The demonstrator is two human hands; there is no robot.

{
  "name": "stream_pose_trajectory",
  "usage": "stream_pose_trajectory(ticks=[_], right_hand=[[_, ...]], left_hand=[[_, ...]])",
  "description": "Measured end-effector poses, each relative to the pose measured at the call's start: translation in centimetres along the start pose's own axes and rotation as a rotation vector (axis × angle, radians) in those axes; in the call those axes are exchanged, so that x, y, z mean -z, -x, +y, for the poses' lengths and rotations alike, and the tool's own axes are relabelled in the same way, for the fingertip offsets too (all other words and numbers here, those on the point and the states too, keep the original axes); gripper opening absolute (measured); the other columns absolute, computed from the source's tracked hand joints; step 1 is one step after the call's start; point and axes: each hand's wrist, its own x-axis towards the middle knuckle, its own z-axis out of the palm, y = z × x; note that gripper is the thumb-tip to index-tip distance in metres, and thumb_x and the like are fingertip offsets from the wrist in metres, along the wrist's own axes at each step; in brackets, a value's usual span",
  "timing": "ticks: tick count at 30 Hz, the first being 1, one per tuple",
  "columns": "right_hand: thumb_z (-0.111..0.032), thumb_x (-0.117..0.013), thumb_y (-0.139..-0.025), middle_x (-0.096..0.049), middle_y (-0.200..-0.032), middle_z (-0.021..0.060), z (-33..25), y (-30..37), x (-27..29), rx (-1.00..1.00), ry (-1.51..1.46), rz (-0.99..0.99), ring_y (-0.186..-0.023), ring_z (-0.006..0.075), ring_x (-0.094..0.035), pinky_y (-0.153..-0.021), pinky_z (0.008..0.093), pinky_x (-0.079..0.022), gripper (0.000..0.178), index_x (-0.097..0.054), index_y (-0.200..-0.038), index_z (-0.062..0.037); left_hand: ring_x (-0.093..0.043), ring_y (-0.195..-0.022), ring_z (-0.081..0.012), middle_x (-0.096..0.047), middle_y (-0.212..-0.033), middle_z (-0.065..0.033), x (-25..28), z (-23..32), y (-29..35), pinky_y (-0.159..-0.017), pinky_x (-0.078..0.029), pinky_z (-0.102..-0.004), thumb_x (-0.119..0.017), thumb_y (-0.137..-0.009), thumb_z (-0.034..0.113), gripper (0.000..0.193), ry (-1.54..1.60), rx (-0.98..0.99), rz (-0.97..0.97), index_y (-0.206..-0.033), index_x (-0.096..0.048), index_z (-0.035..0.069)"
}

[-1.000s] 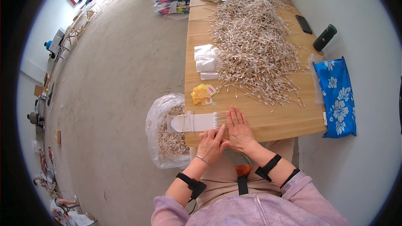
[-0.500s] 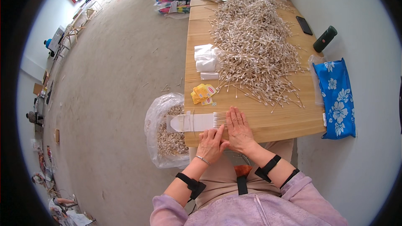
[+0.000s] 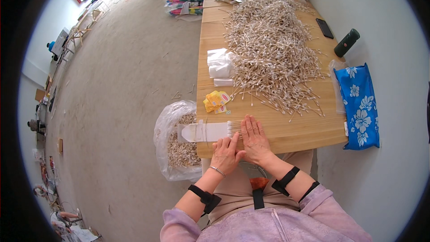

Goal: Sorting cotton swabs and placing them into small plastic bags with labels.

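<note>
While my right hand (image 3: 255, 135) lies open and flat at the three o'clock end of the swab row (image 3: 234, 127) on the bench (image 3: 295, 132), my left hand (image 3: 225, 153) bends toward five o'clock, its grip unclear.

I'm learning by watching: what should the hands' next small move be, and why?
Probably a gentle leftward nudge with the right hand: it lies flat at the right end of the row of cotton swabs, which shows beyond the right end of the white strip. The left hand, at the row's near side, could help keep it straight.
</note>
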Motion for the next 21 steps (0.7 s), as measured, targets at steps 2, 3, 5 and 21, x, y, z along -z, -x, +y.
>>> stream_pose_trajectory(ticks=[2,3,5,21], right_hand=[[-0.052,-0.058,-0.079,-0.012,-0.154,0.0262,0.0,0.0,0.0,0.002,-0.001,-0.013,-0.145,0.0370,-0.008,-0.118,0.0462,-0.007,0.100,-0.014,-0.146,0.0087],[-0.053,-0.060,-0.077,-0.011,-0.154,0.0259,0.1,0.0,-0.2,0.005,0.018,0.008,-0.145,0.0368,-0.008,-0.118,0.0461,-0.006,0.104,-0.013,-0.146,0.0088],[-0.055,-0.062,-0.075,-0.011,-0.154,0.0257,0.3,0.1,-0.5,0.007,0.038,0.029,-0.145,0.0366,-0.008,-0.118,0.0460,-0.005,0.107,-0.012,-0.146,0.0089],[-0.038,-0.056,-0.076,-0.012,-0.154,0.0263,-0.1,0.0,0.3,-0.002,-0.032,0.015,-0.145,0.0372,-0.009,-0.118,0.0462,-0.007,0.093,-0.015,-0.145,0.0096]], left_hand=[[-0.047,-0.097,-0.0296,-0.050,-0.105,-0.0119,0.1,0.0,0.0,-0.086,-0.034,-0.0414,-0.060,-0.086,0.041,0.066,0.010,-0.009,0.012,-0.138,-0.042,0.006],[-0.047,-0.097,-0.0297,-0.051,-0.104,-0.0120,0.2,0.2,-0.1,-0.086,-0.034,-0.0413,-0.060,-0.086,0.042,0.066,0.010,0.002,-0.007,-0.138,-0.042,0.006],[-0.048,-0.097,-0.0297,-0.051,-0.104,-0.0120,0.2,0.4,-0.4,-0.086,-0.034,-0.0412,-0.060,-0.086,0.042,0.067,0.010,0.010,-0.024,-0.139,-0.041,0.005],[-0.050,-0.097,-0.0289,-0.054,-0.102,-0.0121,0.6,0.7,-1.1,-0.086,-0.035,-0.0406,-0.058,-0.088,0.042,0.067,0.015,0.048,-0.013,-0.141,-0.038,0.005]])
